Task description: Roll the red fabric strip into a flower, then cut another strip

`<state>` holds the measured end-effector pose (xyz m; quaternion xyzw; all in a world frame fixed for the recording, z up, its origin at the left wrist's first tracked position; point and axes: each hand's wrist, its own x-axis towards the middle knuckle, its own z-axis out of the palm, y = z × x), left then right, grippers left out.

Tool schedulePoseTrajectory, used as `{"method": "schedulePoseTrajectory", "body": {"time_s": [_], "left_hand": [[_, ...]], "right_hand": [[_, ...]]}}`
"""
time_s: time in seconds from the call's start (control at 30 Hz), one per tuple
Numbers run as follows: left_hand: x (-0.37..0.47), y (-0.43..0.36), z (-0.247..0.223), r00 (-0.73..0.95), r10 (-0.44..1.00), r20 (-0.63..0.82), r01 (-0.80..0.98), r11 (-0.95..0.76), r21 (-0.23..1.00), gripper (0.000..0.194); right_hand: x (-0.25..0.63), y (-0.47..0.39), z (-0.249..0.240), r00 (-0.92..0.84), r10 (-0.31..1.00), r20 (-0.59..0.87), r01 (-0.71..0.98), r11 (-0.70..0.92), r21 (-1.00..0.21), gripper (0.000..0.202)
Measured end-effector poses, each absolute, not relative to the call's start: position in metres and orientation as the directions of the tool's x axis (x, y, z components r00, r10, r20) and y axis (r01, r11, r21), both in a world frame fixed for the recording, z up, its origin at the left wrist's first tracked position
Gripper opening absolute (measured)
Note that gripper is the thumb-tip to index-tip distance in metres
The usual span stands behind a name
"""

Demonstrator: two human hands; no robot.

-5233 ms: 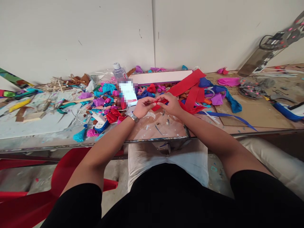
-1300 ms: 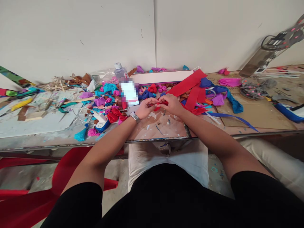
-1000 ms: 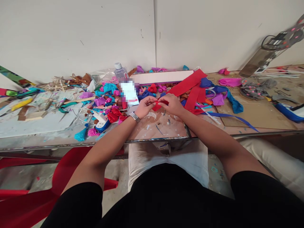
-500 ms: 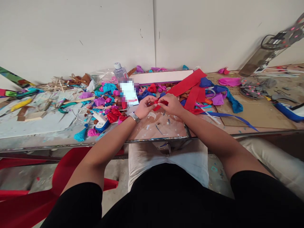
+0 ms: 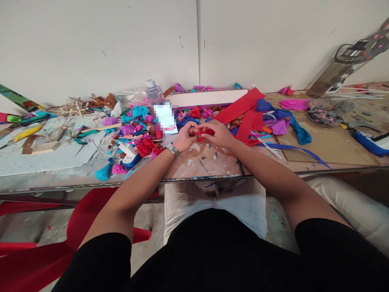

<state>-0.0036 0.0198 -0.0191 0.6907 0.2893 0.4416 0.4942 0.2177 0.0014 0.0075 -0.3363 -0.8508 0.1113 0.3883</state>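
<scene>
Both hands meet over the table, pinching a small piece of red crepe paper (image 5: 207, 132) between them. My left hand (image 5: 185, 138), with a metal watch (image 5: 172, 149) at its wrist, has its fingertips closed on the paper's left end. My right hand (image 5: 221, 135) grips the same piece from the right, fingers curled over much of it. Long red crepe strips (image 5: 238, 107) lie just beyond the right hand. Crumpled paper rosettes in several colours (image 5: 139, 127) spread behind and left of the left hand, around a lit phone (image 5: 165, 117) whose screen is blurred.
A clear water bottle (image 5: 154, 92) stands behind the phone. A white power strip (image 5: 129, 152) with a cable lies at left, near a yellow-handled cutter (image 5: 26, 133). Cardboard (image 5: 328, 150) and a dark tumbler (image 5: 325, 77) are at right. Another person's leg (image 5: 349, 207) shows at lower right.
The fingers of both hands have shifted slightly around the red paper, and the right fingers have lifted a little, showing more of it. Everything else stays in place.
</scene>
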Motion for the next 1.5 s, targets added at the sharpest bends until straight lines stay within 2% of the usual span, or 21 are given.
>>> {"method": "schedulePoseTrajectory", "body": {"time_s": [0.2, 0.43, 0.67, 0.93, 1.13, 1.33, 1.5], "left_hand": [[-0.0044, 0.0201, -0.0213, 0.455, 0.834, 0.313, -0.041, -0.331, 0.943, 0.051], [-0.0045, 0.0212, -0.0199, 0.462, 0.827, 0.319, -0.036, -0.342, 0.939, 0.052], [-0.0065, 0.0241, -0.0169, 0.323, 0.881, 0.344, 0.033, -0.374, 0.927, 0.029], [-0.0038, 0.0193, -0.0159, 0.327, 0.897, 0.298, 0.024, -0.323, 0.946, 0.047], [-0.0054, 0.0235, -0.0207, 0.332, 0.887, 0.319, -0.015, -0.334, 0.943, 0.043], [-0.0058, 0.0235, -0.0205, 0.319, 0.920, 0.229, -0.081, -0.214, 0.973, 0.029], [-0.0051, 0.0220, -0.0179, 0.319, 0.930, 0.183, -0.112, -0.154, 0.982, 0.026]], "right_hand": [[0.2184, 0.0039, 0.0040, -0.546, 0.610, 0.574, 0.464, 0.791, -0.400, 0.059], [0.2172, 0.0048, 0.0001, -0.548, 0.633, 0.546, 0.418, 0.773, -0.477, 0.056], [0.2165, 0.0064, 0.0037, -0.398, 0.693, 0.601, 0.430, 0.720, -0.545, 0.046], [0.2169, 0.0031, 0.0062, -0.379, 0.691, 0.615, 0.432, 0.720, -0.543, 0.049], [0.2157, 0.0021, 0.0061, -0.391, 0.680, 0.620, 0.427, 0.731, -0.532, 0.048], [0.2143, 0.0051, 0.0026, -0.394, 0.652, 0.648, 0.416, 0.755, -0.507, 0.046], [0.2144, 0.0071, 0.0014, -0.387, 0.644, 0.660, 0.413, 0.761, -0.501, 0.048]]}}
